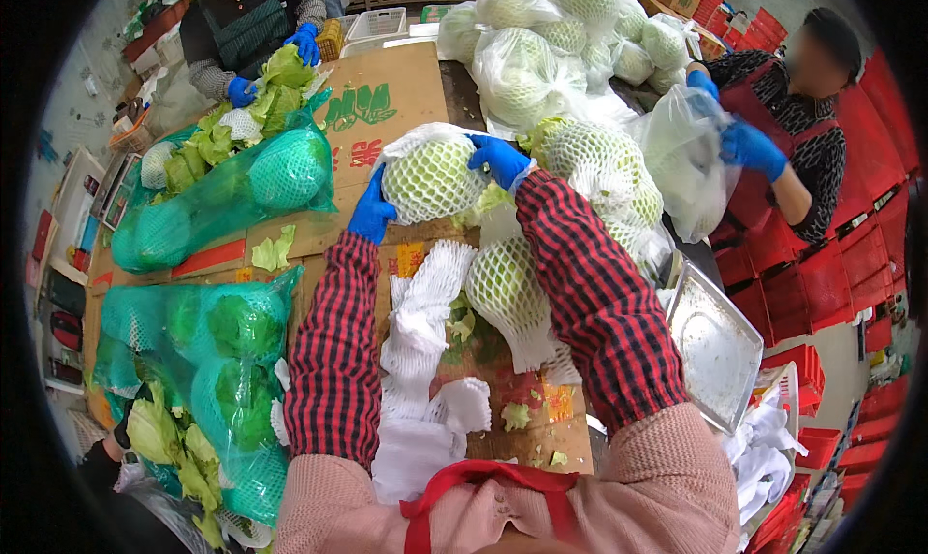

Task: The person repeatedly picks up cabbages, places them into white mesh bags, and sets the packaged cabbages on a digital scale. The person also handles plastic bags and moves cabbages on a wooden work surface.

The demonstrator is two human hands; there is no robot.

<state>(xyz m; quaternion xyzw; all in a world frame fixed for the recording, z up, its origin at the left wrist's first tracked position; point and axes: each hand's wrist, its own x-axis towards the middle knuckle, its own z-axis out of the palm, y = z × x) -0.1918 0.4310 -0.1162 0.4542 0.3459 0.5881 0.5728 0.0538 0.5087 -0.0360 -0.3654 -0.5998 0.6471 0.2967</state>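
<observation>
A pale green cabbage [433, 180] in a white foam net sleeve is held between my two blue-gloved hands above the cardboard-covered table. My left hand [373, 209] grips its left side from below. At the upper right, my right hand [500, 161] pinches the edge of the net. Just under my right forearm lies another netted cabbage [507, 286]. A stack of white foam net sleeves [417, 336] lies between my forearms. More netted cabbages [598, 155] sit to the right of my right hand.
Green plastic bags of netted cabbages [290, 170] [243, 351] lie on the left. Clear-bagged cabbages [533, 75] are piled at the back. A co-worker on the right holds a clear plastic bag [685, 170]; another at the upper left handles loose leaves [279, 108]. A metal tray [714, 336] stands at right.
</observation>
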